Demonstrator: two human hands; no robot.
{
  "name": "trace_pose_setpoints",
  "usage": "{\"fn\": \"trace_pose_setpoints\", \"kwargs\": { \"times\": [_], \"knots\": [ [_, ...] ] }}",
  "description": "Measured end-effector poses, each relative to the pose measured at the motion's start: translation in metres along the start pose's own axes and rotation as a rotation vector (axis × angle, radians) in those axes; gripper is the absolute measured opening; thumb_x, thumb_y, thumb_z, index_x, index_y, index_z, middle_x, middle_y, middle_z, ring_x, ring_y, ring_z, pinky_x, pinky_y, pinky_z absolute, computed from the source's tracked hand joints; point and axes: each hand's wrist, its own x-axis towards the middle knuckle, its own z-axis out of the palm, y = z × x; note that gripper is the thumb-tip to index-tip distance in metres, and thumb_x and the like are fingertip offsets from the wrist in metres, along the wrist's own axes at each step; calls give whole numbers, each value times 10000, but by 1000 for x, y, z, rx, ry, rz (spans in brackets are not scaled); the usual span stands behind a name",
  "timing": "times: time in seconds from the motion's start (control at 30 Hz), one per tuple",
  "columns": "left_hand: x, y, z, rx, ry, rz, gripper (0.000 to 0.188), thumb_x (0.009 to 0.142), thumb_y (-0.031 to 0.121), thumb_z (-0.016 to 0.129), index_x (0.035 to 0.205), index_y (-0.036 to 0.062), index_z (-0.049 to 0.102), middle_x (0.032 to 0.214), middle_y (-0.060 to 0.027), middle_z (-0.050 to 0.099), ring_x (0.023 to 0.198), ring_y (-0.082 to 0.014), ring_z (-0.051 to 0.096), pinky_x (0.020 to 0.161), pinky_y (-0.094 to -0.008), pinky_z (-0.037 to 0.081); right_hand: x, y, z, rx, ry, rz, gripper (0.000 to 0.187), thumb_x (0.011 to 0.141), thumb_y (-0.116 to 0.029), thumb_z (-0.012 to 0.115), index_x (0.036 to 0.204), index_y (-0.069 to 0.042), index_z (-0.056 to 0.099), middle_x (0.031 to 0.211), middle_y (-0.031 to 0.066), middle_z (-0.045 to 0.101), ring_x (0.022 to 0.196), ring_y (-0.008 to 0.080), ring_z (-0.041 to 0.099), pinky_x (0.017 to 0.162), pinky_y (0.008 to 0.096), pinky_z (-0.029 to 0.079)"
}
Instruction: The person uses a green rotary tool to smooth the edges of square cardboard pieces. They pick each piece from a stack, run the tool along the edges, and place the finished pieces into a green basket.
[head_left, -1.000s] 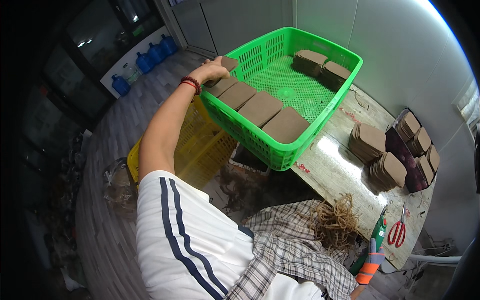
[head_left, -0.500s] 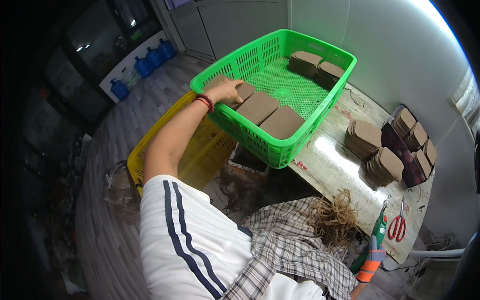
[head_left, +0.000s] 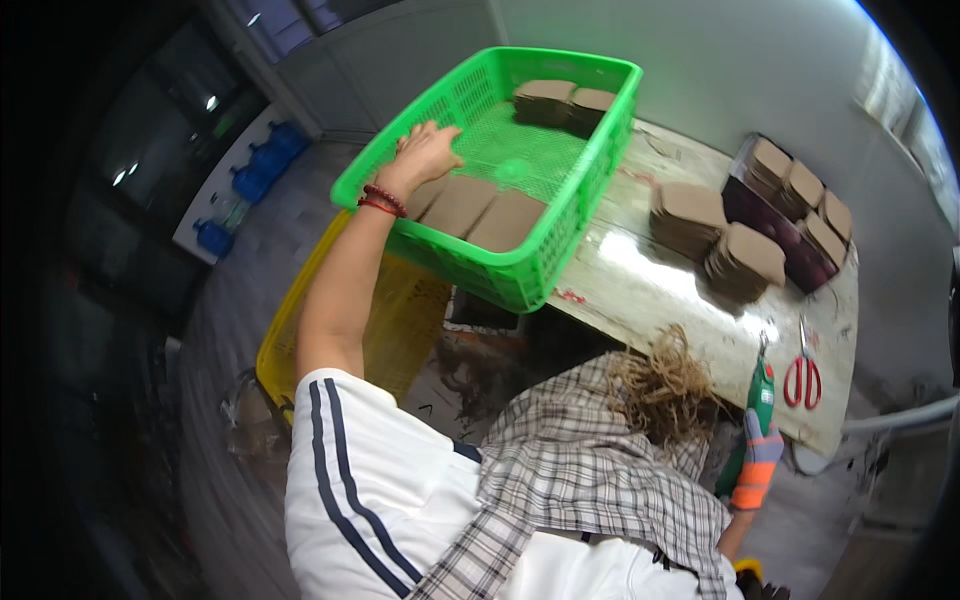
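Note:
My left hand [head_left: 425,158], bare, with beaded and red bracelets, reaches over the left part of a green plastic basket [head_left: 560,158]. Its fingers are spread and I see nothing in them. Just below it, inside the basket, lie brown rounded-corner pads [head_left: 507,222] in a row along the near side. Two more stacks of pads [head_left: 545,98] stand at the basket's far end. Low on the right, my right hand [head_left: 762,452], in a grey and orange glove, is closed around a green handheld power tool [head_left: 761,395] with a metal tip.
Red-handled scissors [head_left: 802,382] lie on the worktable [head_left: 615,285]. Two pad stacks [head_left: 745,262] and a dark box [head_left: 778,228] of pads stand there too. A yellow basket [head_left: 395,325] sits below the green one. Tangled tan strands [head_left: 665,385] lie on my checked apron [head_left: 590,470].
My left hand has risen off the pads and moved toward the basket's far left side, fingers spreading. The view has shifted. The right hand still holds the tool.

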Motion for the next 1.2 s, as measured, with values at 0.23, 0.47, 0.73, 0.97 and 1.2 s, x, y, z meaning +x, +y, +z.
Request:
{"fn": "trace_pose_setpoints", "kwargs": {
  "times": [0.23,0.47,0.73,0.97,1.2],
  "knots": [
    [9,251,0,-257,-148,601,443,849,331,595,1236,118,561,1280,-145,519,1214,-310,453,1006,-399,375,-10,-34,14,-96,0,177,268,782,-214,733,925,-10,633,689,3,598,573,67,503,521,240,403],
    [63,394,136,-514,63,779,437,852,260,592,1211,17,542,1220,-194,554,1182,-352,469,1010,-413,360,-18,-31,13,-64,20,194,317,765,-223,753,963,-7,631,698,8,611,570,69,521,511,234,413],
    [38,422,145,-437,61,784,380,841,316,585,1071,13,574,986,-192,620,996,-353,556,910,-443,391,-19,-16,-1,-27,85,237,331,763,-235,758,966,-9,627,676,20,609,542,68,524,489,230,412],
    [-53,406,132,-612,206,565,409,684,328,744,992,77,647,1054,-111,536,1022,-291,455,883,-412,352,-17,-23,5,-21,42,242,279,774,-211,740,944,-23,625,631,2,569,496,70,494,451,231,384],
    [-61,405,139,-876,385,429,458,582,257,796,938,91,559,964,-79,495,968,-277,430,828,-401,327,-17,-29,16,32,-29,263,304,786,-212,734,984,-12,620,706,1,607,546,59,516,485,216,402]
  ]
}}
